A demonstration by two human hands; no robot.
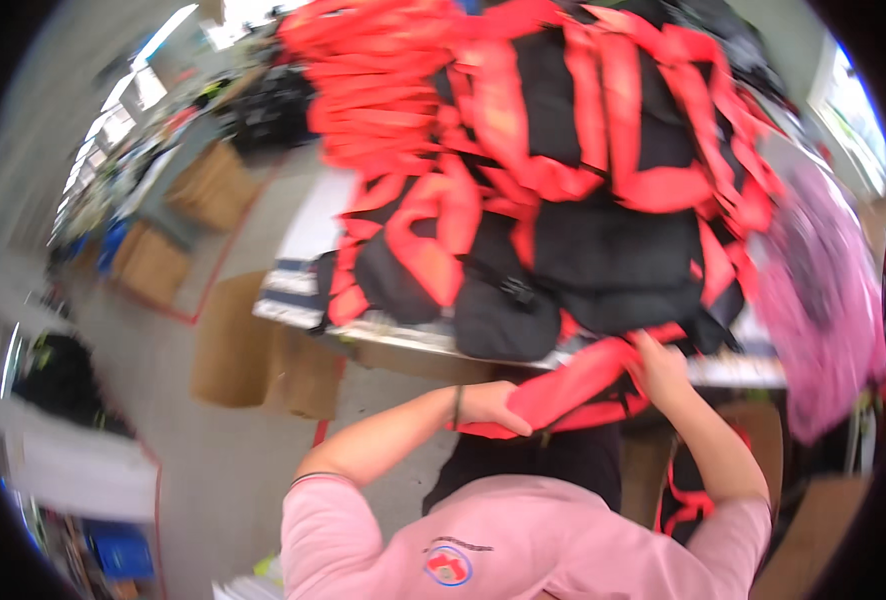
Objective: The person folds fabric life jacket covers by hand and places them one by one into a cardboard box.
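Note:
A red and black backpack (583, 385) hangs just below the table's front edge, close to my chest. My left hand (493, 405) grips its red panel on the left side. Fingers curled, my right hand (658, 368) holds the upper right of the same backpack. Right above my hands, a tall heap of red and black backpacks (563, 170) covers the table (403, 342). The picture is blurred by motion.
A pink backpack (825, 300) hangs at the table's right end. Brown cardboard boxes (263, 355) stand on the grey floor left of the table, with more boxes (213, 185) farther back. A red strap (685, 495) dangles by my right elbow.

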